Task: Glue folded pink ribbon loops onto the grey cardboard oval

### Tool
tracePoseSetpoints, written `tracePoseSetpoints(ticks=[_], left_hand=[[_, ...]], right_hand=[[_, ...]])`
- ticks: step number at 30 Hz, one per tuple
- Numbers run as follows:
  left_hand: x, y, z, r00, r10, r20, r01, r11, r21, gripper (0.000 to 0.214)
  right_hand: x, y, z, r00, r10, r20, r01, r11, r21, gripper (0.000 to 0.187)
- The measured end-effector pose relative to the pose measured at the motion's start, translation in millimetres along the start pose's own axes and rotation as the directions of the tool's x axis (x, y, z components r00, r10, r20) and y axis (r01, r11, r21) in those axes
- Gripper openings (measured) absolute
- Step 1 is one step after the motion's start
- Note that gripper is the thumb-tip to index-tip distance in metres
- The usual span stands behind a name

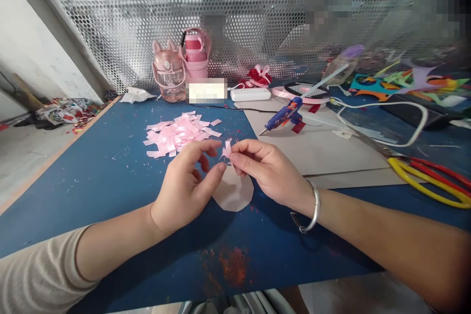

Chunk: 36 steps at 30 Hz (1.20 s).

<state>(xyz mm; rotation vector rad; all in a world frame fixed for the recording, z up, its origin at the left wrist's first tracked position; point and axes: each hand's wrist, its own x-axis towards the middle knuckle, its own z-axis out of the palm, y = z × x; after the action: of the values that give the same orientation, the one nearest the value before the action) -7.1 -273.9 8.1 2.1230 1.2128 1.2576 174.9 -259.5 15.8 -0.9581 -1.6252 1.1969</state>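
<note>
Fingers of the right hand [270, 171] pinched together on a pink ribbon piece [227, 148]. Fingers of the left hand [184, 189] curled slightly apart just beside it, above a paper disc [235, 195] on the desk [110, 181].

Pink scrap [227, 148] half-hidden — label [206, 91] blurred out

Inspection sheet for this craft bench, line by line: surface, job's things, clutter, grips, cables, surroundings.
Surface: blue mat, red stain near front edge; grey card at right.
Job's things: pink ribbon piece between the hands; pale disc on the mat below; pink strips piled behind.
Clutter: glue gun, scissors, two pink bottles.
Grips: right hand pinches the ribbon piece; left hand open beside it.
Cables: white cable looped at right.
Surroundings: perforated metal screen; litter on the floor, left.
</note>
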Motion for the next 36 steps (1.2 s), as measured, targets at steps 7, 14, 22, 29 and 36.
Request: tracePoseSetpoints(ticks=[7, 14, 22, 29, 36], left_hand=[[-1, -1, 0.9, 0.999, 0.032, -0.009, -0.033, 0.995, -0.093, 0.002], [-1, 2, 0.8, 0.999, 0.049, -0.015, -0.05, 0.997, -0.062, 0.004], [0, 6, 1.0, 0.998, 0.051, -0.022, -0.051, 0.999, -0.014, 0.007], [0, 5, 1.5, 0.991, 0.134, -0.014, -0.134, 0.99, 0.032, 0.009], [-2, -1, 6.7, 0.982, -0.185, 0.037, 0.188, 0.944, -0.27, 0.013]], right_hand=[[-4, 1, -2, 0.994, -0.039, 0.097, 0.044, 0.998, -0.05, 0.017], [-11, -4, -1, 0.983, -0.18, 0.041, 0.182, 0.907, -0.38, 0.017], [-12, -1, -2, 0.92, -0.386, 0.061, 0.357, 0.767, -0.533, 0.013], [-12, 2, -1, 0.914, -0.401, 0.07, 0.379, 0.776, -0.504, 0.014], [-2, 0, -4, 0.966, -0.253, -0.046, 0.224, 0.915, -0.335, 0.01]])
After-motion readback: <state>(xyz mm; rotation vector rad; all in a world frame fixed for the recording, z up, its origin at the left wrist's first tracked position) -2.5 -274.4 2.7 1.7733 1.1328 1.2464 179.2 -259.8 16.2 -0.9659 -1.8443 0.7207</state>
